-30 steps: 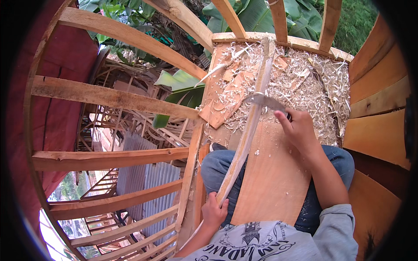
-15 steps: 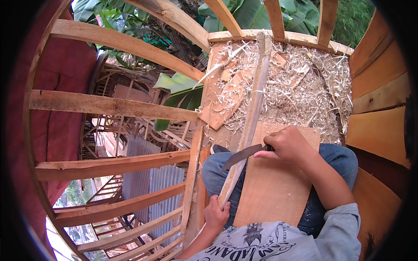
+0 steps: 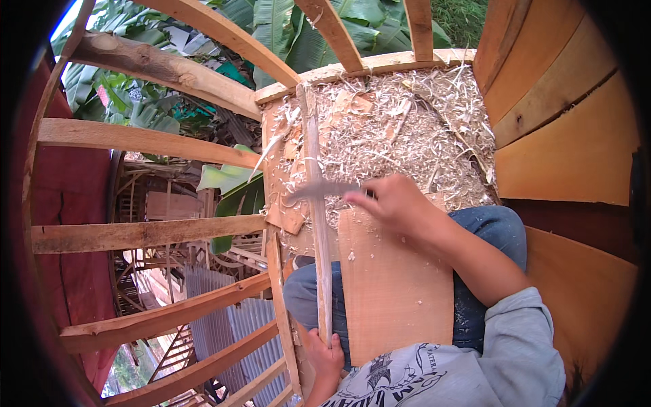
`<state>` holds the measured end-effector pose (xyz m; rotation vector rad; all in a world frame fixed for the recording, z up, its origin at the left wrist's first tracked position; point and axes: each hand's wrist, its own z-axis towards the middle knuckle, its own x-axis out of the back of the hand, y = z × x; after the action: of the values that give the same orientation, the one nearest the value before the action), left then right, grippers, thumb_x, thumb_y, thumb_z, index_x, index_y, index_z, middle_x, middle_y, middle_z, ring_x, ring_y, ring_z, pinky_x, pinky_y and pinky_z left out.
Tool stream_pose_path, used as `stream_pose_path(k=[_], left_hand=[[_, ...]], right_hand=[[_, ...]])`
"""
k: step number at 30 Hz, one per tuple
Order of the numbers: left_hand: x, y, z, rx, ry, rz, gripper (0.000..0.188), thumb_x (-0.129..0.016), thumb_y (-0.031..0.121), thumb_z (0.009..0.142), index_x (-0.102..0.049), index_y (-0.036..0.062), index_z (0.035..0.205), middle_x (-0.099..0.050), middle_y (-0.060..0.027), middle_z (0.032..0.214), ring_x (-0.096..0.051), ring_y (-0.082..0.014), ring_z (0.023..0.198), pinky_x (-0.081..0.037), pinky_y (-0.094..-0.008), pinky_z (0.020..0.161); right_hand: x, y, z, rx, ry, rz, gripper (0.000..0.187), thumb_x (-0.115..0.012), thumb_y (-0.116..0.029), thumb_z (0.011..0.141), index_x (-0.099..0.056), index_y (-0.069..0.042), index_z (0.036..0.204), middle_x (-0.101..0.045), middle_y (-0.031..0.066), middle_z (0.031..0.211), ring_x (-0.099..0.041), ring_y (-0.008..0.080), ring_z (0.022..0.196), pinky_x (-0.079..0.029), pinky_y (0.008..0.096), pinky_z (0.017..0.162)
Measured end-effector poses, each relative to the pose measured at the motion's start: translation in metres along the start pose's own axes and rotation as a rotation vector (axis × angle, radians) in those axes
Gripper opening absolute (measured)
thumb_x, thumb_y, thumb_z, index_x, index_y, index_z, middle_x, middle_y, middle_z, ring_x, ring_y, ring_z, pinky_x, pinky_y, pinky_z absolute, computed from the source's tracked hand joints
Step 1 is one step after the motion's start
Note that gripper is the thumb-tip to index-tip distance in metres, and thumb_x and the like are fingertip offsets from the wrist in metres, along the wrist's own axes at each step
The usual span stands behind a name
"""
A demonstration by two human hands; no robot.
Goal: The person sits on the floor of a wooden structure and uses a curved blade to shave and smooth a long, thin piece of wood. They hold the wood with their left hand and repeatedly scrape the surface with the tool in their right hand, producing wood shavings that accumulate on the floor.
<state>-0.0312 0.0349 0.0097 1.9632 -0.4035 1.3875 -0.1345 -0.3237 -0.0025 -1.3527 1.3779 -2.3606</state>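
Observation:
A long, narrow wooden pole [image 3: 323,271] runs from the floor's far edge toward my body. Its near end is gripped in my left hand [image 3: 325,356], fingers wrapped round it. Higher up the pole, my right hand [image 3: 400,203] is closed on the handle of a knife [image 3: 325,190] with a dark, slightly curved blade. The blade lies across the pole and is smeared by motion, so I cannot tell whether its edge touches the wood. A flat, light board [image 3: 397,292] rests on my lap, under the right forearm, with a few small chips on it.
Curled wood shavings [image 3: 413,129] cover the floor ahead, with loose flat wood pieces [image 3: 288,210] at its left. A slatted wooden railing [image 3: 156,230] stands to the left, overlooking corrugated sheets [image 3: 210,292]. Upright planks [image 3: 569,156] wall the right side. Broad green leaves [image 3: 305,41] hang beyond.
The knife and my right hand have moved farther up the pole, away from my body. My left hand keeps its grip on the near end. The whole view has shifted.

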Motion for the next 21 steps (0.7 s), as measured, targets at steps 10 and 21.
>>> stream_pose_path(k=[10,21], left_hand=[[0.003,-0.008,0.004,-0.077,0.015,0.015,0.042,-0.058,0.036,0.085,-0.049,-0.0021,0.100,-0.057,-0.0243,0.081,-0.058,-0.0444,0.076,-0.044,-0.0475,0.064],[0.010,-0.006,0.008,-0.131,0.002,0.031,0.039,-0.059,0.035,0.085,-0.049,0.0002,0.098,-0.058,-0.0247,0.075,-0.058,-0.0455,0.071,-0.045,-0.0483,0.059]], right_hand=[[-0.008,-0.018,-0.017,0.336,-0.198,-0.092,0.059,-0.053,-0.058,0.085,-0.060,-0.004,0.062,-0.055,0.0126,0.050,-0.057,0.0299,0.047,-0.045,0.0389,0.047],[-0.008,-0.009,-0.016,0.145,-0.008,0.018,0.054,-0.057,-0.054,0.085,-0.060,-0.005,0.061,-0.054,0.0140,0.052,-0.054,0.0326,0.047,-0.043,0.0394,0.046]])
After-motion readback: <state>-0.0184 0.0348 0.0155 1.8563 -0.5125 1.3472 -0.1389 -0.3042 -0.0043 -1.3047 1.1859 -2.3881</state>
